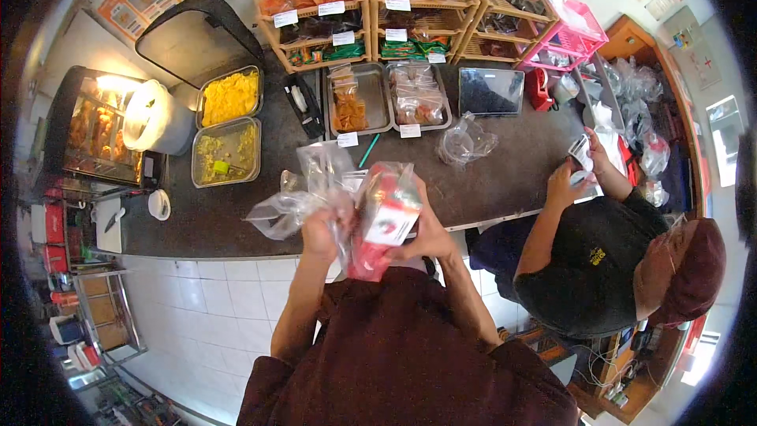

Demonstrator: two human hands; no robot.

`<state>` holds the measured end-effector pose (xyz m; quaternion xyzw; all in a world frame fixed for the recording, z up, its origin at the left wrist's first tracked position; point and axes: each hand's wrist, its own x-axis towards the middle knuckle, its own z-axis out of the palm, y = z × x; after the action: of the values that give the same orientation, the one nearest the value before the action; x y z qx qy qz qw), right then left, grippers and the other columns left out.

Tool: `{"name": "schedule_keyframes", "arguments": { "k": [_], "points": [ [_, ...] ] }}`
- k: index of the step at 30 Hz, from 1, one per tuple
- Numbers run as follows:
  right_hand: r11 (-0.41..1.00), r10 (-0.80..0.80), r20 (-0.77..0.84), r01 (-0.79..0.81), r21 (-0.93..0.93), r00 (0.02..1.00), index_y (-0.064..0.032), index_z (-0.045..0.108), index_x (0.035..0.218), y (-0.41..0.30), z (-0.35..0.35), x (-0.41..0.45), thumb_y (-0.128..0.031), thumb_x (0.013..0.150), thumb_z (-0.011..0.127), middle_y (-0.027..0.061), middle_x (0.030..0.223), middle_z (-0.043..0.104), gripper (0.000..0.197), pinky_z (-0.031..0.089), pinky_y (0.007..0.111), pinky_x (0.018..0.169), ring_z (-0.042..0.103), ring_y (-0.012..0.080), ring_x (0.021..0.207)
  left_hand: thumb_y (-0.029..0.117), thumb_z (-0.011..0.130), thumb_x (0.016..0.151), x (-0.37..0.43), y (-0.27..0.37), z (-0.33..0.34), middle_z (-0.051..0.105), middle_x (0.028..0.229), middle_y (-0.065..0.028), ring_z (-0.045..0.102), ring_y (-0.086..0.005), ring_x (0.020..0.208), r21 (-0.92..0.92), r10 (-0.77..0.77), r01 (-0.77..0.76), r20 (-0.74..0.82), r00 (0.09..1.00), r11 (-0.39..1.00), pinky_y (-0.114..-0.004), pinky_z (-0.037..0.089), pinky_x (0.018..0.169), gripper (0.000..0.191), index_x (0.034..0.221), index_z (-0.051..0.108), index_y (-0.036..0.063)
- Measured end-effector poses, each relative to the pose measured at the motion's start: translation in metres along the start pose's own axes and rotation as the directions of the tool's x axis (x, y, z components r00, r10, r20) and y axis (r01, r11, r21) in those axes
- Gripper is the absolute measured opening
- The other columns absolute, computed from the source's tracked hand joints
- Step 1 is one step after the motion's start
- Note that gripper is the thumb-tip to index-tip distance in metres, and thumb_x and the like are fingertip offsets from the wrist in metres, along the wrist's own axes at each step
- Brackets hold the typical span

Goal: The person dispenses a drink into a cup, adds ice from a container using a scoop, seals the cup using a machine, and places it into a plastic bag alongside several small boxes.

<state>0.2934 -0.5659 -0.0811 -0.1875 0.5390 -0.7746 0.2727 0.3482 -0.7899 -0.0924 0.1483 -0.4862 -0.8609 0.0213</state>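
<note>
My left hand [321, 235] grips the gathered end of a clear plastic bag [278, 216], whose loose folds spread out to the left over the counter. In my right hand [433, 229] is a red package [377, 245] with a blurred white label, held upright in front of my chest. Clear film covers the package's top; whether it belongs to the bag in my left hand, I cannot tell. Just beyond the package, a green pen-like stick [369, 151] lies on the dark counter [284, 201]. Another clear plastic bag [466, 141] rests crumpled to the right.
Metal trays of packets [419, 94] and a tablet [491, 91] line the back, under tan plastic racks [313, 29]. Yellow food tubs [226, 151], a white bucket [155, 118] and a lit display warmer [97, 124] stand left. At right, a co-worker [585, 272] holds a small object.
</note>
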Motion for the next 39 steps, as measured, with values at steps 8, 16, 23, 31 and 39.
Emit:
{"name": "schedule_keyframes", "arguments": {
  "k": [8, 16, 23, 31, 39],
  "points": [
    [0.934, -0.272, 0.354, 0.158, 0.32, 0.895, -0.0091, 0.044, 0.141, -0.016, 0.007, -0.023, -0.019, 0.061, 0.093, 0.0211, 0.152, 0.03, 0.094, 0.031, 0.049, 0.113, 0.034, 0.0372, 0.139, 0.027, 0.052, 0.08, -0.046, 0.023, -0.058, 0.049, 0.061, -0.0061, 0.047, -0.0181, 0.052, -0.357, 0.08, -0.13, -0.154, 0.985, 0.925, -0.03, 0.04, 0.05, 0.022, 0.069, 0.051, 0.0082],
    [0.001, -0.004, 0.515, -0.515, 0.857, 0.857, -0.0055, 0.057, 0.13, 0.065, 0.045, -0.013, -0.036, 0.096, 0.059, 0.0166, 0.134, 0.056, 0.045, 0.044, 0.046, 0.106, 0.055, 0.0253, 0.124, 0.03, 0.07, 0.085, -0.065, -0.042, -0.112, 0.055, 0.129, -0.0115, 0.058, -0.0278, 0.114, -0.061, -0.162, 0.201, 0.39, 0.906, 0.978, -0.046, 0.051, 0.092, 0.064, 0.141, 0.044, 0.0112],
    [0.216, 0.184, 0.527, -0.557, 0.802, 0.83, -0.0056, 0.053, 0.132, 0.051, 0.064, -0.007, -0.033, 0.095, 0.061, 0.0123, 0.127, 0.061, 0.046, 0.048, 0.043, 0.102, 0.06, 0.0231, 0.116, 0.05, 0.058, 0.087, -0.028, -0.004, -0.134, 0.049, 0.138, -0.0156, 0.048, -0.0356, 0.126, 0.042, -0.191, 0.19, 0.396, 0.898, 0.981, -0.056, 0.033, 0.105, 0.066, 0.14, 0.047, 0.012],
    [0.845, 0.107, 0.117, -0.152, 0.513, 0.987, -0.0069, 0.036, 0.143, -0.006, 0.058, 0.014, -0.017, 0.076, 0.083, 0.0123, 0.142, 0.047, 0.082, 0.041, 0.043, 0.108, 0.05, 0.0266, 0.128, 0.061, 0.052, 0.085, 0.009, 0.061, -0.047, 0.065, 0.093, -0.0104, 0.064, -0.0271, 0.085, -0.304, 0.075, 0.04, 0.356, 0.932, 0.952, -0.04, 0.054, 0.067, 0.057, 0.107, 0.064, 0.0102],
    [0.868, -0.496, 0.049, 0.494, 0.045, 0.867, -0.0137, 0.04, 0.134, -0.032, 0.053, 0.002, -0.022, 0.066, 0.091, 0.0187, 0.152, 0.032, 0.085, 0.032, 0.047, 0.111, 0.033, 0.0316, 0.141, 0.049, 0.051, 0.083, 0.002, 0.11, 0.0, 0.025, 0.053, 0.0026, 0.021, -0.0121, 0.045, -0.338, 0.13, -0.14, -0.051, 0.99, 0.931, -0.03, 0.019, 0.043, 0.037, 0.071, 0.045, 0.0146]
  ]
}}
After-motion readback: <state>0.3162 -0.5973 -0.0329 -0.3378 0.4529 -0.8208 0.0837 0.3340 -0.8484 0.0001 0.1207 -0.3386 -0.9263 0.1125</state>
